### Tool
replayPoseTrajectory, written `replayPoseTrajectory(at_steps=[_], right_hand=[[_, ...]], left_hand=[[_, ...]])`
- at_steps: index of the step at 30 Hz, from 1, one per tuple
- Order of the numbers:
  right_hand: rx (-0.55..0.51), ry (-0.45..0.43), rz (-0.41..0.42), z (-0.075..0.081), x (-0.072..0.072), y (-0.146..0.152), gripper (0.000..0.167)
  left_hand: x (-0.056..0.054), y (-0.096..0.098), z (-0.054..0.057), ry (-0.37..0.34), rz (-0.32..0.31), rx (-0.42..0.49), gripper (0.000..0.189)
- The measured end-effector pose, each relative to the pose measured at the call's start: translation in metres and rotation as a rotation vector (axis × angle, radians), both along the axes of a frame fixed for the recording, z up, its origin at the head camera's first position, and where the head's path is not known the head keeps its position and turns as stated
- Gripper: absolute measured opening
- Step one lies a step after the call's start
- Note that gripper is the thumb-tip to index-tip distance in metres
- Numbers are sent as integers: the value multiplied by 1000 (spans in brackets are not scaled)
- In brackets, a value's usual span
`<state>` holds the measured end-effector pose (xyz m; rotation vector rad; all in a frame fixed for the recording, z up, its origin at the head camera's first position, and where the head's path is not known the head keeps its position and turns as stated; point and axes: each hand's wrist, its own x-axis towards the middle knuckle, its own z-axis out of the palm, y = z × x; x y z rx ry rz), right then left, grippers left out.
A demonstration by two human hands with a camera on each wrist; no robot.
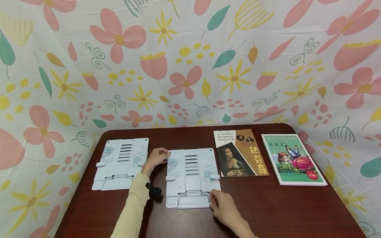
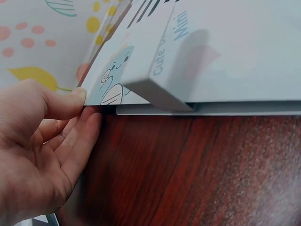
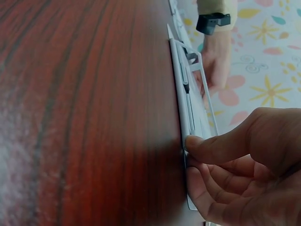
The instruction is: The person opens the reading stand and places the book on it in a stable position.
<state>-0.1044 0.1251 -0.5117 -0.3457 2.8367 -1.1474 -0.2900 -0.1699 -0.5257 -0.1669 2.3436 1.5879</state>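
A white folding book stand (image 1: pixel 191 180) with pale elephant prints and slots lies flat on the table, between my two hands. My left hand (image 1: pixel 156 158) pinches its far left corner, thumb on top and fingers below, as the left wrist view shows with the hand (image 2: pixel 51 136) at the stand's edge (image 2: pixel 221 107). At the near right corner my right hand (image 1: pixel 224 206) pinches the rim beside the wire page holder. In the right wrist view that hand (image 3: pixel 244 165) has thumb and forefinger on the stand's thin edge (image 3: pixel 181 94).
A second, similar book stand (image 1: pixel 120 165) lies to the left, close to my left forearm. Right of the middle stand are a brown-and-white book with a portrait (image 1: pixel 241 153) and a green insect book (image 1: pixel 293 160). The dark red table (image 1: pixel 285 211) backs onto a flowered cloth (image 1: pixel 190 66).
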Motion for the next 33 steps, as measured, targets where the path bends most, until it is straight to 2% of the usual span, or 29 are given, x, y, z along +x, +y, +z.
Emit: replayPoseTrajectory(at_steps=[14, 24, 33], right_hand=[[3, 3, -8, -3, 1, 0, 36], [-6, 21, -72, -9, 7, 0, 36], [9, 101, -86, -11, 11, -3, 36]], left_hand=[[0, 0, 0, -15, 8, 0, 22], [1, 1, 1, -17, 18, -2, 23], [2, 1, 1, -14, 23, -11, 24]])
